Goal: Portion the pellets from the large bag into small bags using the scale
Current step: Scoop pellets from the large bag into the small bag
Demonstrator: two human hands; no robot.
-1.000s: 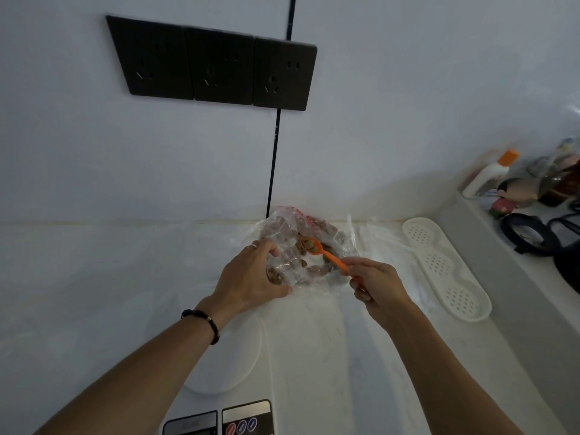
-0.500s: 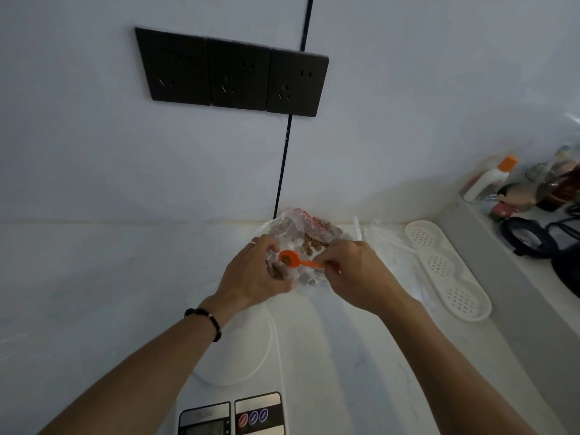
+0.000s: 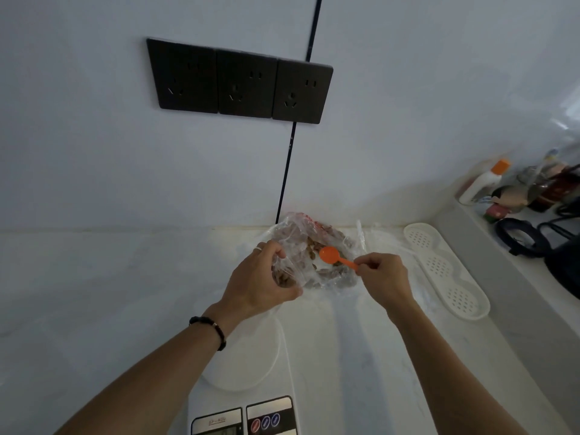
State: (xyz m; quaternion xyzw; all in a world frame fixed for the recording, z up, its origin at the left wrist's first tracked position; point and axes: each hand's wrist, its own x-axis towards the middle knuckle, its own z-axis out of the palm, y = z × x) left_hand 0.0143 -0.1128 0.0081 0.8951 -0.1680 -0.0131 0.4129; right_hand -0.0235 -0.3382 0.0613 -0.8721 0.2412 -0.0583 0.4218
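Both hands work over the pale marble bench (image 3: 361, 356); left hand (image 3: 262, 277) grips the crinkled clear plastic pellet bag (image 3: 314, 246) open near the wall, right hand (image 3: 384, 277) pinches the small orange plastic scoop (image 3: 333, 257) (bowl above the brown pellets (image 3: 310, 244)); dip deep, lift level.

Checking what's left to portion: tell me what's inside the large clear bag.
Brown pellets show through the large bag, with the orange spoon at its mouth. The left hand covers the bag's near-left part, so the amount there is hidden.
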